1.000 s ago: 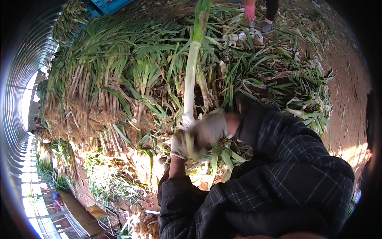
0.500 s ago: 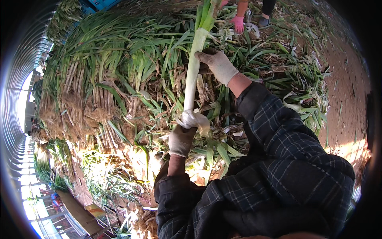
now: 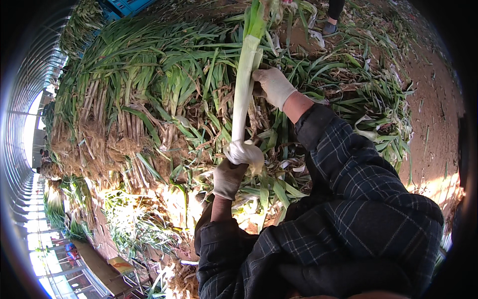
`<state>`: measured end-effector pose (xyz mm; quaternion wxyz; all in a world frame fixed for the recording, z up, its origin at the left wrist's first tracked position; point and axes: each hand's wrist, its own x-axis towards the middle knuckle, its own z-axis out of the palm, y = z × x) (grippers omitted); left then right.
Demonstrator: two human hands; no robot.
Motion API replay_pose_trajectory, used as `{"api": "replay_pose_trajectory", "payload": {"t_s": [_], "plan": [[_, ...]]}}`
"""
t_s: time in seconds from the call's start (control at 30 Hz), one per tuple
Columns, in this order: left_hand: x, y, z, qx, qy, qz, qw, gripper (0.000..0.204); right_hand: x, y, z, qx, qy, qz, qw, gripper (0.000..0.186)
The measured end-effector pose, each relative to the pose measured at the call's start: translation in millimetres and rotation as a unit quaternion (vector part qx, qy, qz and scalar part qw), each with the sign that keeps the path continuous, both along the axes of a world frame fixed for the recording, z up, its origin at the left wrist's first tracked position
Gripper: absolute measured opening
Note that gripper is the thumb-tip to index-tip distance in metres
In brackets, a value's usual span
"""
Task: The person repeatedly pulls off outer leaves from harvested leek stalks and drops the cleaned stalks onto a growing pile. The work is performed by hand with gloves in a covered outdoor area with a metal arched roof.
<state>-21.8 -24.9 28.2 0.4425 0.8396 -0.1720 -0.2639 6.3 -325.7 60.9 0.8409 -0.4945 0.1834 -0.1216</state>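
A thick leek (image 3: pixel 241 102) stands nearly upright in front of me, its white shank below and green leaves at the top edge. My left hand (image 3: pixel 229 178), in a pale work glove, is closed round its lower end, just under a bunched collar of peeled-back white skin (image 3: pixel 244 152). My right hand (image 3: pixel 275 87), gloved too, pinches a pale outer layer (image 3: pixel 257 61) that stands away from the shank's right side. The fingertips of the right hand are partly hidden behind this layer.
A broad heap of unpeeled leeks (image 3: pixel 114 94) with brown roots lies left and ahead. Loose leaves and peelings (image 3: pixel 343 94) cover the ground to the right, beside bare soil (image 3: pixel 433 114). A co-worker's shoe (image 3: pixel 329 28) is at the top; a blue crate (image 3: pixel 127 6) stands at upper left.
The outer layer has come away from the leek's shank, and my right hand has moved slightly right and down with it. The co-worker's pink-gloved hand has mostly left the view.
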Motion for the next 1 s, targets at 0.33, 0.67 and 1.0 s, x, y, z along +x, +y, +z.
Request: {"api": "replay_pose_trajectory", "payload": {"t_s": [0.33,0.67,1.0], "plan": [[2,8,13,-0.082,0.002,-0.025,0.996,0.029,-24,76,-14,-0.653,0.229,0.499,0.522,0.032],[-24,-11,13,0.173,-0.178,0.062,0.967,0.032,-3,32,1,0.27,-0.082,0.072,0.957,0.046],[14,3,31,-0.264,-0.07,0.029,0.962,0.052,-12,65,-5,0.361,-0.093,0.038,0.927,0.025]]}}
